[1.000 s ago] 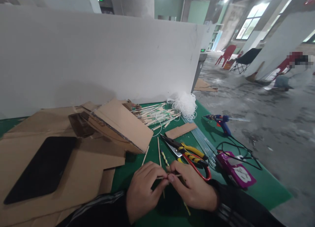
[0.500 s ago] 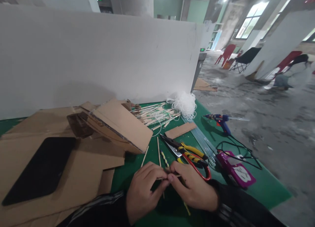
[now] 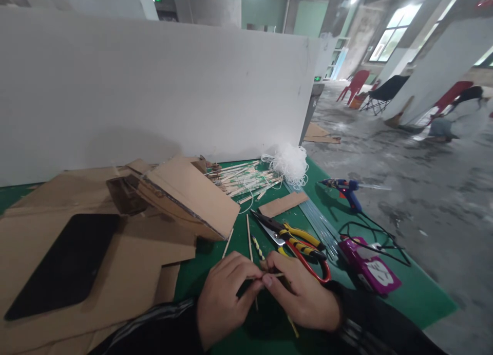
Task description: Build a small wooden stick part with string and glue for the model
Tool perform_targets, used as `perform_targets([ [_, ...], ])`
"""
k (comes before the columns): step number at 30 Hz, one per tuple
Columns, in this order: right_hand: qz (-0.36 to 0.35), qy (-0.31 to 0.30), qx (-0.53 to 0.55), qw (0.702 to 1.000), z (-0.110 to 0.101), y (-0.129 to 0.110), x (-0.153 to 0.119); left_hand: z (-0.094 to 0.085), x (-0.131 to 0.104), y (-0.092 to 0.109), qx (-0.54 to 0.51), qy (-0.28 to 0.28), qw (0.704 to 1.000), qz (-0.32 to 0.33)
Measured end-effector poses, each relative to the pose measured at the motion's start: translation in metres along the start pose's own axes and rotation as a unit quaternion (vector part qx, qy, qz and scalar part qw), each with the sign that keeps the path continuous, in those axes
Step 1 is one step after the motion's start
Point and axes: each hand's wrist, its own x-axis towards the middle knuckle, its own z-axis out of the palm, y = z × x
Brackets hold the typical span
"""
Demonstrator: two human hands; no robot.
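My left hand (image 3: 229, 296) and my right hand (image 3: 302, 293) meet fingertip to fingertip near the table's front. Both are closed in a pinch on a thin wooden stick (image 3: 278, 276), mostly hidden by the fingers. Beneath them a patterned pen-like rod (image 3: 257, 246) slants across, its yellowish lower end showing below my right hand. Two more thin sticks, one of them an upright-looking stick (image 3: 248, 237), lie just beyond my left hand. Pliers with yellow and black handles (image 3: 304, 239) lie over red-handled scissors (image 3: 313, 266), close to my right hand.
Cardboard pieces (image 3: 181, 242) and a black tablet-like slab (image 3: 63, 267) cover the left. Behind lie wooden sticks (image 3: 242, 178), tangled white cord (image 3: 288, 165) and clear glue sticks (image 3: 318, 221). A glue gun (image 3: 348, 190) and purple power strip (image 3: 370, 265) are right. A white panel (image 3: 154, 93) stands behind.
Almost nothing differs. Both hands keep their pinch in the same place; the whole view has shifted very slightly.
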Motion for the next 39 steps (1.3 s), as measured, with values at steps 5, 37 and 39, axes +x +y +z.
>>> perform_targets([
  [5,0.010,0.004,0.006,1.000,0.0014,0.0014,0.0005,0.0008,0.0002,0.0010,0.006,-0.001,1.000,-0.003],
  [37,0.004,-0.020,-0.010,1.000,-0.0022,-0.0015,0.0015,0.0025,-0.0004,0.0015,0.013,0.000,1.000,0.003],
  [39,0.003,-0.021,-0.011,1.000,-0.0022,-0.0016,0.0012,0.0023,-0.0003,0.0014,0.012,-0.002,1.000,0.000],
])
